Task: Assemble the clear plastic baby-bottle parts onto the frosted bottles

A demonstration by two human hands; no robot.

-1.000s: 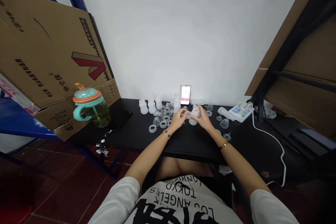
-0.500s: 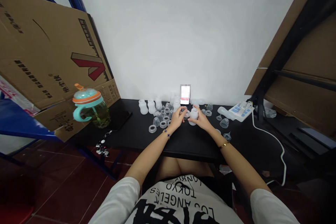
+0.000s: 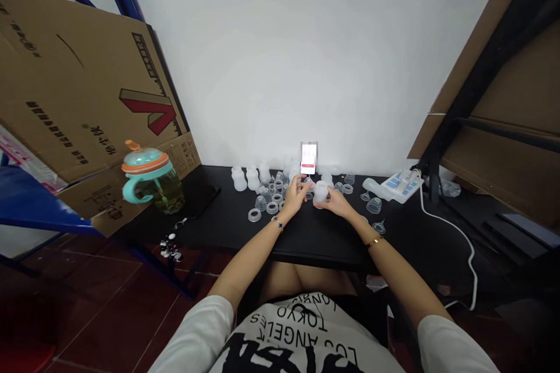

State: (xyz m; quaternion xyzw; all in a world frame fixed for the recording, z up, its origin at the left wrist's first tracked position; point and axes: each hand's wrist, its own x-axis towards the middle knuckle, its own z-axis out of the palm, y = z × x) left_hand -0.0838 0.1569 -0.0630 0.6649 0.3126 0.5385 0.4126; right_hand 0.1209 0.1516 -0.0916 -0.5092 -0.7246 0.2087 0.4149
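My right hand point(image 3: 336, 203) is wrapped round a small frosted white baby bottle point(image 3: 321, 191), held upright above the black table with its open neck on top. Just to its left, my left hand point(image 3: 297, 198) has its fingers closed at a clear bottle collar point(image 3: 310, 187), partly hidden by the fingertips. The bottle and the collar are close together, the bottle without a top. Left of my left hand lie loose collar rings point(image 3: 254, 215) and clear domed caps point(image 3: 261, 203). Behind them stand several more frosted bottles point(image 3: 238, 178).
A lit phone point(image 3: 308, 157) leans against the wall. On the right are clear caps point(image 3: 374, 205), a nipple point(image 3: 379, 227) and a power strip point(image 3: 401, 185) with a white cable. A teal-handled jug point(image 3: 151, 179) and a cardboard box point(image 3: 87, 93) stand at the left.
My right hand has shifted slightly left with the bottle and grips it lower, uncovering another frosted bottle behind. My left fingers have moved a little around the collar.
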